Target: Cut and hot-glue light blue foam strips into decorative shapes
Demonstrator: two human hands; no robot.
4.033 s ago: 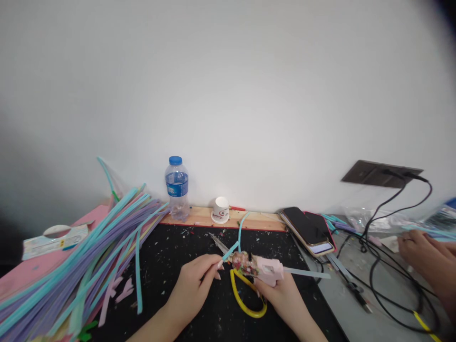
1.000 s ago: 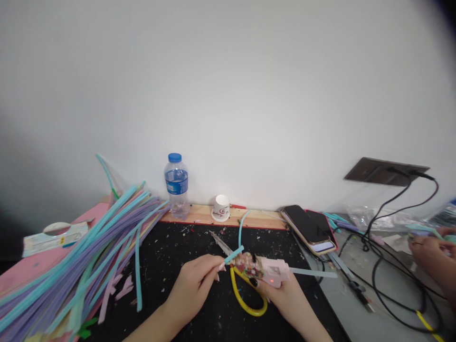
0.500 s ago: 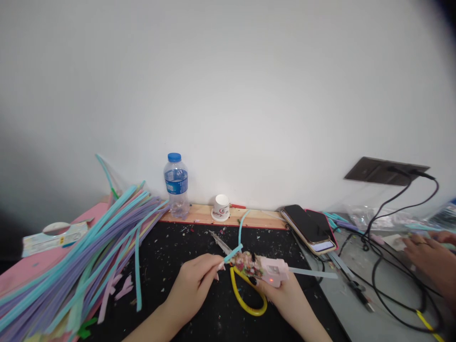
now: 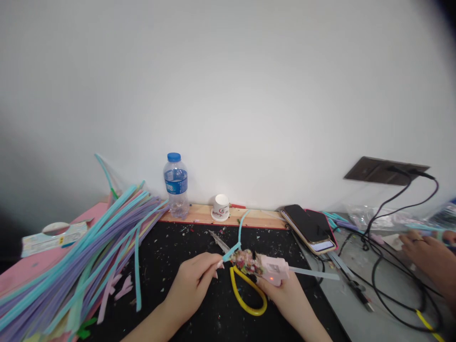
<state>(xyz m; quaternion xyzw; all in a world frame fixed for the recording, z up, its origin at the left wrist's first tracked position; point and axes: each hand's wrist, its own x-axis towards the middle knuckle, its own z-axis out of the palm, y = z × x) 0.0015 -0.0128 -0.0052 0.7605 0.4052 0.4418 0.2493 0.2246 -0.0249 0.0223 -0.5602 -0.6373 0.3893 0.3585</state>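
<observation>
Thumb and fingers of my left hand (image 4: 197, 275) pinch a short light-blue pipe cleaner (image 4: 231, 252) that slants up to the right. My right hand (image 4: 281, 297) is wrapped round a pink hot glue gun (image 4: 275, 270), its red light lit. The gun's front is crusted with coloured bits and lies close to the pipe cleaner; whether the tip touches it I cannot tell. A whitish glue stick (image 4: 313, 273) pokes out behind. Beneath lie scissors with a yellow handle (image 4: 249, 311), partly hidden by the gun. Another light-blue pipe cleaner (image 4: 241, 228) stretches behind the held one.
Several pastel pipe cleaners (image 4: 107, 247) are heaped at left. A water bottle (image 4: 176, 187) and paper cup (image 4: 221, 208) stand by the wall. Phones (image 4: 309, 225), black cables (image 4: 377, 280) and another person's hand (image 4: 423, 251) are at right. Scraps dot the black mat (image 4: 160, 247).
The held pipe cleaner's free end has shifted slightly up and left. My hands and the glue gun have barely moved. The other person's hand at right has shifted a little.
</observation>
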